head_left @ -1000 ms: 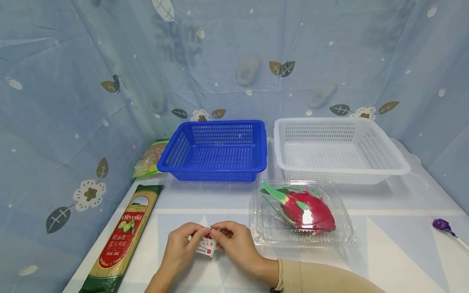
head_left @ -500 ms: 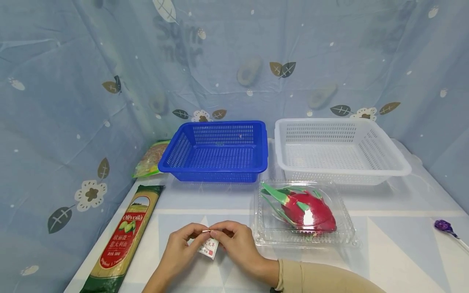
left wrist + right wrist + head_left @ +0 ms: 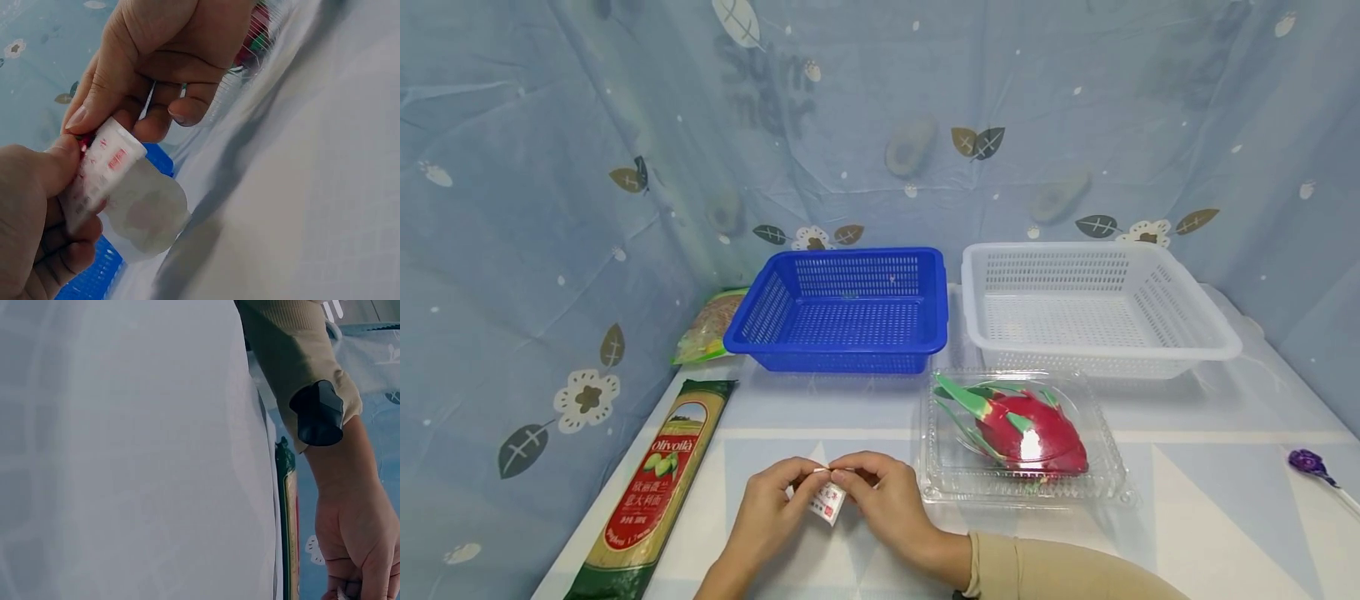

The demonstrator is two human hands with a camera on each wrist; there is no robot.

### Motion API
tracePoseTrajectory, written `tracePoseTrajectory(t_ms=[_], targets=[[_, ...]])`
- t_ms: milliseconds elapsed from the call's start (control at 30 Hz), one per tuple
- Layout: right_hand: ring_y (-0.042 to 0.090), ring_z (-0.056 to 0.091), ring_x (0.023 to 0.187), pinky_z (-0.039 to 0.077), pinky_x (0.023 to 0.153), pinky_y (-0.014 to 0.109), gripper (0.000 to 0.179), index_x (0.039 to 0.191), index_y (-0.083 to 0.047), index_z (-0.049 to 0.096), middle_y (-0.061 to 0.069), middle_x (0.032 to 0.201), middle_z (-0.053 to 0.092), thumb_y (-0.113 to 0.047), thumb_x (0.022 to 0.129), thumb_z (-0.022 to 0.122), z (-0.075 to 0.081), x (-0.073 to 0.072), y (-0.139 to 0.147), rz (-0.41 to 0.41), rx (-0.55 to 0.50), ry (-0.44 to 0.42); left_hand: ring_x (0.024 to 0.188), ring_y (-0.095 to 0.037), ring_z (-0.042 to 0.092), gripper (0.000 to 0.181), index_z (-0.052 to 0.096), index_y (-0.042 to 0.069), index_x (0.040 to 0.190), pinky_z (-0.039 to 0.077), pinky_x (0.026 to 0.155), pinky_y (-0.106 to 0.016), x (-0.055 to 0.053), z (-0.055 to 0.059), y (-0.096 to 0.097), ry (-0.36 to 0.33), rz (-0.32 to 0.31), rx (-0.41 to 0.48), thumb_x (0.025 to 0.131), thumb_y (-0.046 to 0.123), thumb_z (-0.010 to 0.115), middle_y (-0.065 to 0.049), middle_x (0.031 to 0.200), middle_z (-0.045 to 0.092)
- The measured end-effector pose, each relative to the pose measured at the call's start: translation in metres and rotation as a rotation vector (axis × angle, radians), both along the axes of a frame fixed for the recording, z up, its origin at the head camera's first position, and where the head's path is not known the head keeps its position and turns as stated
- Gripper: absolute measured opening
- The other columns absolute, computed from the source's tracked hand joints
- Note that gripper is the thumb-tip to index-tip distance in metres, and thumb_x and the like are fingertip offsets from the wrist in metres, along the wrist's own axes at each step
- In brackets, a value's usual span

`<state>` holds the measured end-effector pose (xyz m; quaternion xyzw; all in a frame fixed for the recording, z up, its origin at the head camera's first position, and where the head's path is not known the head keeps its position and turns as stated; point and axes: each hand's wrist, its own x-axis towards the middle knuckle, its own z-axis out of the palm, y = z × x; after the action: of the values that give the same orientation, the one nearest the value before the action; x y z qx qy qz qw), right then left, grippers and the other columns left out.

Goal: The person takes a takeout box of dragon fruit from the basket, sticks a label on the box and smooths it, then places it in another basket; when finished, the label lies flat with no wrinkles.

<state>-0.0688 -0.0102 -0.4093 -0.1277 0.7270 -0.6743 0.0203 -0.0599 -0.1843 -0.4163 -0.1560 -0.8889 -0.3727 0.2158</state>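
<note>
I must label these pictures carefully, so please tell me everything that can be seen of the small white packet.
The packet is small and white, and looks like paper or thin plastic. It bears red and dark print, with a red square near its lower end. It is held tilted, its upper edge pinched by the left hand and right hand, on the near side of the blue basket. The grip partly hides its top; whether it is sealed is unclear.

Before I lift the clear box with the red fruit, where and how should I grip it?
Probably by the left and right edges of the clear box, coming from both sides: it lies flat and wide, its rim sticks out, and the white basket stands close behind. First free the left hand and right hand, which pinch the small packet.
</note>
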Motion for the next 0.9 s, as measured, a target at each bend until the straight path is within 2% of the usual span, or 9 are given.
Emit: tracePoseTrajectory(t_ms=[167, 300, 400, 500, 567, 700, 800, 900], targets=[[-0.001, 0.056, 0.059, 0.047, 0.053, 0.015, 0.013, 0.097, -0.008, 0.077, 0.016, 0.073, 0.07, -0.016, 0.087, 0.074, 0.0007, 0.0006, -0.0002, -0.008, 0.005, 0.003, 0.061, 0.009, 0.045, 0.018, 0.068, 0.02, 0.073, 0.04, 0.053, -0.012, -0.001, -0.0033, 0.0007, 0.041, 0.051, 0.003, 0.08, 0.006, 0.078, 0.016, 0.066, 0.06], [-0.001, 0.054, 0.056, 0.044, 0.051, 0.014, 0.014, 0.097, -0.01, 0.077, 0.016, 0.068, 0.067, -0.015, 0.084, 0.077, 0.0023, 0.001, -0.0004, 0.002, 0.018, -0.007, 0.061, 0.009, 0.048, 0.02, 0.068, 0.02, 0.071, 0.04, 0.052, -0.01, -0.0015, -0.0039, 0.0007, 0.065, 0.059, 0.04, 0.08, 0.004, 0.077, 0.013, 0.066, 0.064], [-0.001, 0.054, 0.056, 0.044, 0.05, 0.015, 0.014, 0.097, -0.009, 0.077, 0.017, 0.069, 0.067, -0.012, 0.083, 0.078, 0.0028, 0.0004, -0.0001, 0.006, 0.005, -0.023, 0.061, 0.007, 0.053, 0.015, 0.072, 0.017, 0.083, 0.044, 0.053, -0.012, -0.0009, -0.0027, -0.0004, 0.048, -0.007, 0.078, 0.082, 0.003, 0.076, 0.009, 0.068, 0.067], [-0.001, 0.056, 0.059, 0.048, 0.053, 0.015, 0.012, 0.096, -0.006, 0.077, 0.018, 0.075, 0.07, -0.01, 0.085, 0.076, 0.0025, -0.0003, 0.0001, 0.012, -0.024, -0.035, 0.062, 0.004, 0.058, 0.021, 0.072, 0.015, 0.1, 0.048, 0.055, -0.015, 0.0009, -0.0001, -0.0022, -0.012, -0.093, 0.126, 0.084, 0.001, 0.074, 0.005, 0.071, 0.071], [-0.001, 0.057, 0.061, 0.051, 0.056, 0.016, 0.012, 0.096, -0.005, 0.076, 0.018, 0.081, 0.072, -0.01, 0.086, 0.075, 0.0023, -0.0003, 0.0001, 0.02, -0.035, -0.042, 0.062, 0.002, 0.06, 0.024, 0.071, 0.014, 0.105, 0.05, 0.055, -0.018, 0.0021, 0.002, -0.0028, -0.054, -0.123, 0.16, 0.084, 0.001, 0.073, 0.003, 0.073, 0.073], [-0.001, 0.057, 0.06, 0.05, 0.055, 0.016, 0.013, 0.096, -0.004, 0.076, 0.018, 0.08, 0.072, -0.012, 0.086, 0.075, 0.0015, -0.0007, -0.0005, 0.023, -0.019, -0.033, 0.064, 0.004, 0.059, 0.01, 0.073, 0.013, 0.092, 0.05, 0.055, -0.018, 0.0032, 0.0045, -0.0012, -0.096, -0.073, 0.201, 0.085, 0.006, 0.074, 0.002, 0.077, 0.074], [-0.001, 0.056, 0.057, 0.048, 0.052, 0.016, 0.013, 0.096, -0.005, 0.076, 0.017, 0.076, 0.071, -0.014, 0.086, 0.075, 0.001, -0.0011, -0.0008, 0.016, 0.002, -0.022, 0.063, 0.005, 0.058, 0.005, 0.074, 0.013, 0.085, 0.048, 0.054, -0.016, 0.0032, 0.0035, 0.0013, -0.089, -0.016, 0.201, 0.084, 0.007, 0.075, 0.004, 0.075, 0.073], [0.0, 0.056, 0.057, 0.047, 0.05, 0.016, 0.014, 0.096, -0.005, 0.076, 0.016, 0.075, 0.071, -0.016, 0.087, 0.074, 0.0013, -0.0011, -0.0011, 0.015, 0.005, -0.023, 0.06, 0.006, 0.056, 0.01, 0.073, 0.016, 0.08, 0.046, 0.052, -0.015, 0.0029, 0.0012, 0.0036, -0.063, 0.034, 0.187, 0.082, 0.006, 0.076, 0.006, 0.07, 0.071]])
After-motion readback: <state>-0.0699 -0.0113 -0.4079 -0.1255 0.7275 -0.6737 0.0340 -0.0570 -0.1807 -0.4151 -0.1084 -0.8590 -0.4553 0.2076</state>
